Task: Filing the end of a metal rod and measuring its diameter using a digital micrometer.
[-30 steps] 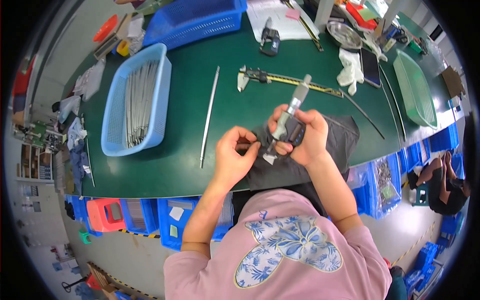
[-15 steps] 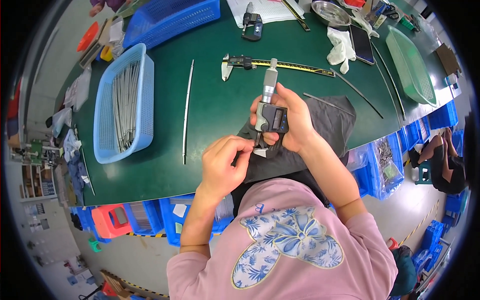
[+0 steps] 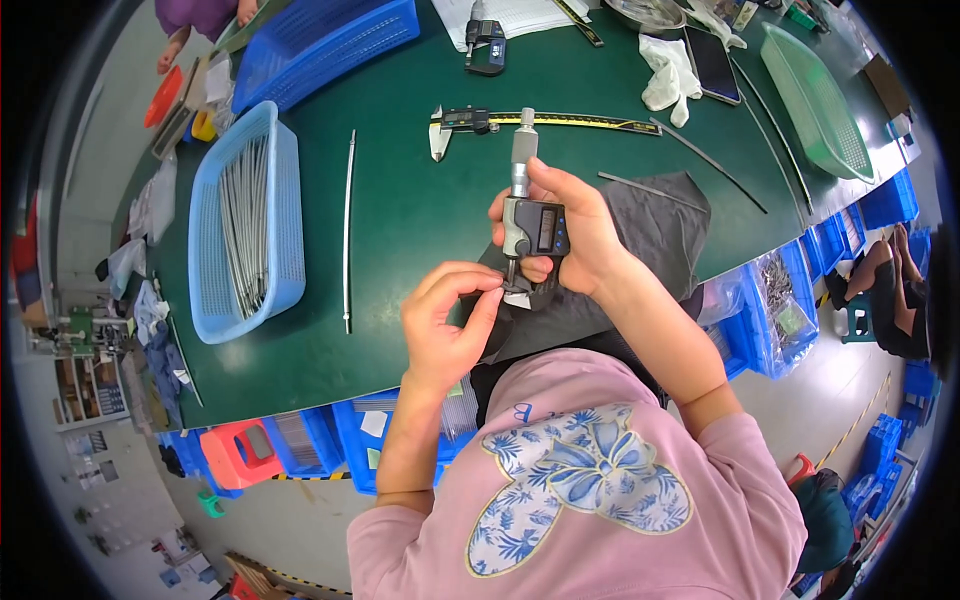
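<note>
My right hand [image 3: 588, 222] is wrapped round a digital micrometer [image 3: 520, 222], its thimble pointing away from me and its small screen facing up. Close by, my left hand [image 3: 440, 325] has thumb and forefinger pinched at the micrometer's measuring end. Whatever lies in that pinch is too small to make out. A small white piece [image 3: 517, 300] shows just below the measuring end. Under both hands spreads a black cloth [image 3: 655, 230], with a thin grey rod [image 3: 650, 190] on its far part. Left of my hands, a slim metal rod [image 3: 348, 240] lies alone on the green table [image 3: 390, 220].
A light blue basket [image 3: 200, 250] of metal rods stands at left, with a darker blue basket [image 3: 330, 50] behind. Beyond my hands lie a digital caliper [image 3: 560, 121], a second micrometer [image 3: 486, 45], a white glove [image 3: 670, 80] and a phone [image 3: 712, 65]. A green basket [image 3: 815, 105] sits right.
The whole view has shifted slightly, with the table things now further left. The micrometer stands a little more upright in my right hand. My left pinch stays at its measuring end.
</note>
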The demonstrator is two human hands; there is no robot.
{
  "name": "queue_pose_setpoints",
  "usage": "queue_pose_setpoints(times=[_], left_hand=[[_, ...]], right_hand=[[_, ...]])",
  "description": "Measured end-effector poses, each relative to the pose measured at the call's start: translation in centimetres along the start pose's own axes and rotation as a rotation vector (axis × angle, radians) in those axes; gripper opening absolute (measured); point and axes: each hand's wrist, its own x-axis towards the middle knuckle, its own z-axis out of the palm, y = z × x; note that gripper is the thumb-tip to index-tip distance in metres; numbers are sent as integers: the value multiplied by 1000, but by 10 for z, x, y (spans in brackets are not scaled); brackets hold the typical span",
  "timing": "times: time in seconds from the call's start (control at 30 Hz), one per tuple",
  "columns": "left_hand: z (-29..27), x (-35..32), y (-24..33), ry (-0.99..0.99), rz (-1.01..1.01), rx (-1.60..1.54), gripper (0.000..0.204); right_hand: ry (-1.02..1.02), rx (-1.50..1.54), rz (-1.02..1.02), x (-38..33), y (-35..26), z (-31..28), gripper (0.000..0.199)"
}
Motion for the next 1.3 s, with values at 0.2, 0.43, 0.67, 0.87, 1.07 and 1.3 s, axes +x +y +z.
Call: queue_pose_setpoints(times=[0.2,0.43,0.67,0.87,1.07,1.3], left_hand=[[4,-5,-1,-11,-213,-306,9],[6,0,-9,30,-445,-708,12],[11,-4,-13,-24,-572,-817,14],[20,-2,-16,-84,-398,-627,10],[21,2,-16,-93,-380,-612,6],[23,5,-23,-153,-473,-822,12]], right_hand=[[48,99,30,1,5,-2,64],[50,99,69,4,-4,1,69],[101,169,142,4,2,-6,69],[136,140,92,7,2,-17,62],[124,104,13,3,-3,-6,62],[85,80,-46,-1,-1,-14,68]])
